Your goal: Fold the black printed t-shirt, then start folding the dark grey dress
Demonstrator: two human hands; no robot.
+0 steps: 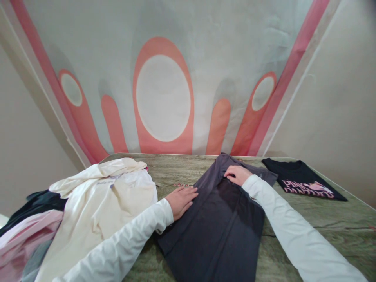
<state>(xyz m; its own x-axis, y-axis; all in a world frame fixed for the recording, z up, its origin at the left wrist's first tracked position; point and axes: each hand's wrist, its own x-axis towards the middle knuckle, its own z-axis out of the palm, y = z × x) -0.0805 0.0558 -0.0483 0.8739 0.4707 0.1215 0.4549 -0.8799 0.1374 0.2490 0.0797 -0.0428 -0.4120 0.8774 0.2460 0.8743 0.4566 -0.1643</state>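
A dark grey shirt lies spread on the wooden-patterned table in front of me, its left side folded inward in a long strip. My left hand rests flat on the shirt's left edge, fingers stretched out to the right. Near the upper part of the shirt, my right hand has its fingers curled and pinched on the fabric. Part of the cloth under each hand is hidden. Both of my arms are in white sleeves.
A cream-coloured garment tops a heap on the left, beside pink cloth and black cloth. At the back right lies a folded black T-shirt with pink lettering. Behind the table hangs a printed backdrop.
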